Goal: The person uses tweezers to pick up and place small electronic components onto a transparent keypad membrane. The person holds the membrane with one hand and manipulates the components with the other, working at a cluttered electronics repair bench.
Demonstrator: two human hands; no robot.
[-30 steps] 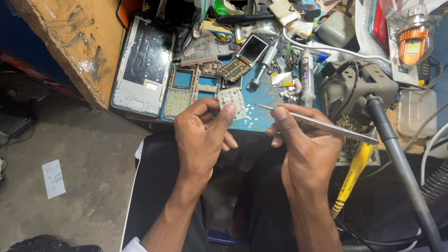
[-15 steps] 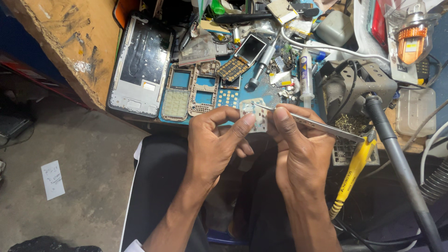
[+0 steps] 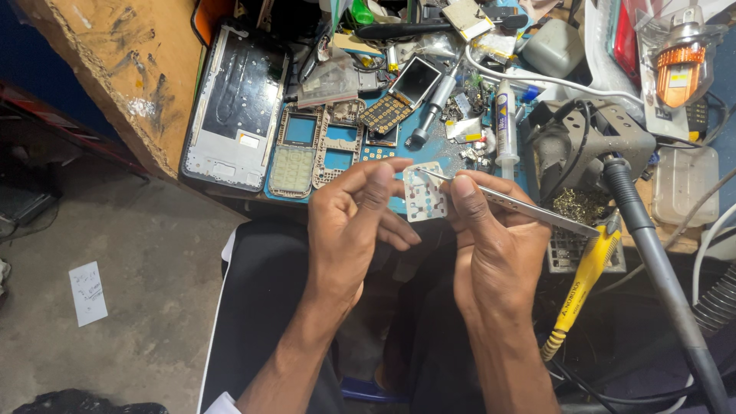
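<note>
Much of the keypad sheet (image 3: 424,194) is covered by the thumbs, and the small parts heaped on the counter (image 3: 441,149) are hard to make out. The left hand (image 3: 354,222), palm down above the lap, has its fingers closed on the sheet's left edge, thumb on top. The right hand (image 3: 491,245) pinches metal tweezers (image 3: 510,201), their tip touching the sheet's upper face. The sheet is thin, pale and rectangular, dotted with round contacts, and is held just before the counter's near edge. Perforated phone frames (image 3: 318,149) lie flat behind it.
</note>
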